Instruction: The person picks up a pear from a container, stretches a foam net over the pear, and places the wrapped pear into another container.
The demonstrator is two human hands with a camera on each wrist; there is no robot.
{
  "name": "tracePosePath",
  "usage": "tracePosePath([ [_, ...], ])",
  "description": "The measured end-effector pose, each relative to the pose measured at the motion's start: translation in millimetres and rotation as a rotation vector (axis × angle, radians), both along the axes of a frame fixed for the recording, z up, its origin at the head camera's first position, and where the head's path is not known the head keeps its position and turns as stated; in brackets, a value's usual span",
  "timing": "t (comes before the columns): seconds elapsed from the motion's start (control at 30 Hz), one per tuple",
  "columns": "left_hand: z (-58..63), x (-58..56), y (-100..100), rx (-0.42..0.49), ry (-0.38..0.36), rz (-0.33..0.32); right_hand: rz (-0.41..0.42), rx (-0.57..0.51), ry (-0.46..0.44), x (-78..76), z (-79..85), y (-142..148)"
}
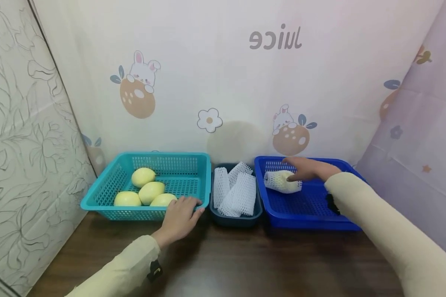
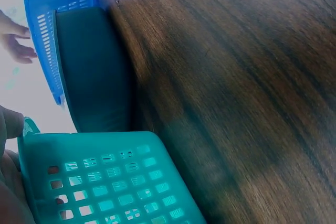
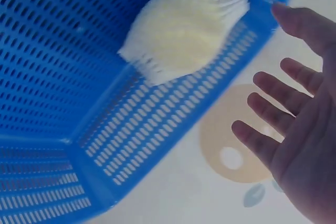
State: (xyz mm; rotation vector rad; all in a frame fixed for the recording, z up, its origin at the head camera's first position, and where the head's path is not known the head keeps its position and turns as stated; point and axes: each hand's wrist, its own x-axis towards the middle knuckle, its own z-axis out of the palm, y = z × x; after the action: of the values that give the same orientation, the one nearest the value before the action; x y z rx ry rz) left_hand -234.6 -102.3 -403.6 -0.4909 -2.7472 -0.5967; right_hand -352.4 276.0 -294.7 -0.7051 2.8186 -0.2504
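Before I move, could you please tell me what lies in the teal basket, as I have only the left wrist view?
Observer: Four yellow fruits show in the teal basket.
Operator: Thank you; and what is in the dark tray next to it?
Observer: White foam nets.
Operator: Is the right hand touching anything in the blue basket, please?
Observer: No, the right wrist view shows it apart from the netted fruit there.
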Motion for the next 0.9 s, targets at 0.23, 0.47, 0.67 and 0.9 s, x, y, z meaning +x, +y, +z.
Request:
tracePosePath([
  [0.23, 3.3, -4.2, 0.8, -0.011, -0.004, -0.006, 0.056, -0.161, 0.060, 36.4, 18.2, -1.6],
  [0.47, -1.4, -0.9, 0.7, -0.012, 0.008, -0.003, 0.060, -0.225, 0.049, 67.6, 6.6, -8.6],
  [0.67, -1.1, 0.8, -0.1, -0.007, 0.024, -0.009, 0.019, -0.209, 0.050, 89.1, -15.5, -14.3],
  [0.9, -1.6, 0.3, 0.6, 0.000, 0.025, -0.004, -0.002, -0.163, 0.115, 109.6, -48.2, -24.6],
])
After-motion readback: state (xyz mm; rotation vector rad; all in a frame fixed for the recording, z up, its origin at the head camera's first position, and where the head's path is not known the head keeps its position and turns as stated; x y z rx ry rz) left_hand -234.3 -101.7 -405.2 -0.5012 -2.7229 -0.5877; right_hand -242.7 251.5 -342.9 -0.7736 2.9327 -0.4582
